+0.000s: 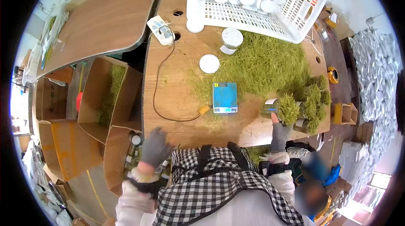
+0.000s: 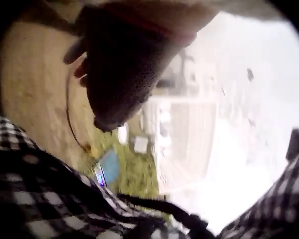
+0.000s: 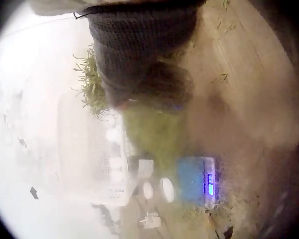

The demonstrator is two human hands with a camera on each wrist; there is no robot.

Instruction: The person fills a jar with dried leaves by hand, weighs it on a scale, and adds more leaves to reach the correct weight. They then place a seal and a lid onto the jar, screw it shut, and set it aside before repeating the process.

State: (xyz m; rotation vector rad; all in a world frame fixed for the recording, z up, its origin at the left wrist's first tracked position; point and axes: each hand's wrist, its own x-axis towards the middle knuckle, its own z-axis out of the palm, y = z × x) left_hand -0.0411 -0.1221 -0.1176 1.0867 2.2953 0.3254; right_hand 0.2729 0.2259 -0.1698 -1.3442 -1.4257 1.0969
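My right hand [image 1: 280, 136], in a grey fingerless glove, grips a clear jar [image 1: 270, 105] stuffed with dry green grass-like stalks at the right of the table. A tuft of stalks [image 1: 289, 108] sticks out of its mouth, and also shows beside the gloved hand [image 3: 144, 59] in the right wrist view. Most of those fingers are hidden there. My left hand [image 1: 156, 146], gloved the same way, hangs off the table's near left edge with loosely bent fingers and holds nothing. Between the hands, a blue-topped digital scale [image 1: 225, 96] with a lit display stands on the table.
Loose stalks [image 1: 270, 59] cover the table's back right. Several filled jars [image 1: 312, 106] crowd the right edge. A white basket [image 1: 291, 25] of lidded jars stands behind, near a jar [image 1: 231, 40] and a white lid [image 1: 209, 63]. A cable runs from the power strip [image 1: 161, 30].
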